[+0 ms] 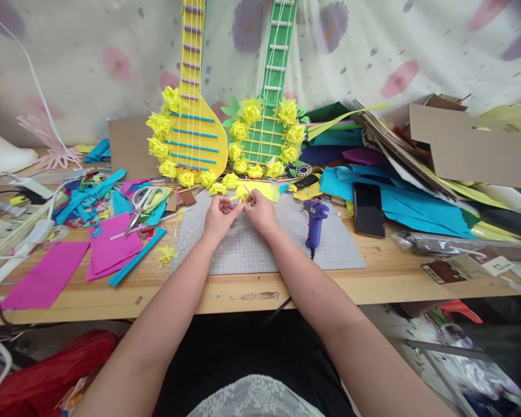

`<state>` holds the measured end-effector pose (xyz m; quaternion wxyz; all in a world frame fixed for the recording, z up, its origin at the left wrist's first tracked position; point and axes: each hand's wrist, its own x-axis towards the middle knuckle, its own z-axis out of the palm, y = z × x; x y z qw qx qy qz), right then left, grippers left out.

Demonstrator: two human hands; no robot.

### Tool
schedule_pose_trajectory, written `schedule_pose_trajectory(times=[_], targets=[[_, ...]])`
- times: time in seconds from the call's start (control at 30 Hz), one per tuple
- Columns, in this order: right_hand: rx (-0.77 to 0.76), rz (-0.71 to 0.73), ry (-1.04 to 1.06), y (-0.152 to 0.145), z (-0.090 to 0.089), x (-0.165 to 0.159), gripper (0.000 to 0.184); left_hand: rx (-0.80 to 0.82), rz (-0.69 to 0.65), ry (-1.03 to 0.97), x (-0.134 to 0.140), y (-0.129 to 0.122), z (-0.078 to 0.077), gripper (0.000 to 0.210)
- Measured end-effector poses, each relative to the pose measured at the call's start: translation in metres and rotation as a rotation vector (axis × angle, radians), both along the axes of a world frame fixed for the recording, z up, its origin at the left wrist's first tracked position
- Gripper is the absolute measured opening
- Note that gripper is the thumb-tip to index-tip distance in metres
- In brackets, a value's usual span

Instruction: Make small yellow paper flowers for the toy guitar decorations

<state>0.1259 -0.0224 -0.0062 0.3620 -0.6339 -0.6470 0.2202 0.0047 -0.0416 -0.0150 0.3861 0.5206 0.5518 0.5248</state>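
My left hand (220, 219) and my right hand (260, 214) meet above the grey cutting mat (243, 252), fingertips closed together. Between them is a small piece of yellow paper (239, 194), partly hidden by the fingers. A thin stick (247, 189) pokes up from the right fingers. Just beyond the hands lie loose yellow paper flowers (217, 189) and a flat yellow sheet (267, 191). Behind them lean a yellow paper guitar (206, 130) and a green paper guitar (267, 124), both trimmed with yellow flowers. A purple glue gun (316, 223) rests on the mat, right of my right hand.
At left, scissors (146, 202) lie among paper scraps, near magenta sheets (113, 243) and a blue strip (136, 258). Cables and power strips (30, 234) crowd the far left. On the right are a phone (369, 209), blue paper (417, 208) and stacked cardboard (460, 145).
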Motion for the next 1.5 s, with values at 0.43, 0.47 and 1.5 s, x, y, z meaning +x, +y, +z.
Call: schedule_pose_trajectory(times=[0.43, 0.47, 1.5], targets=[[0.030, 0.261, 0.052, 0.005, -0.004, 0.006, 0.009, 0.127, 0.092, 0.272, -0.019, 0.012, -0.013, 0.018], [0.030, 0.266, 0.048, 0.006, -0.005, 0.007, 0.009, 0.134, 0.084, 0.299, -0.019, 0.011, -0.012, 0.017], [0.230, 0.222, -0.104, -0.009, 0.009, 0.000, 0.020, 0.236, 0.150, 0.342, -0.012, -0.002, 0.005, 0.023]])
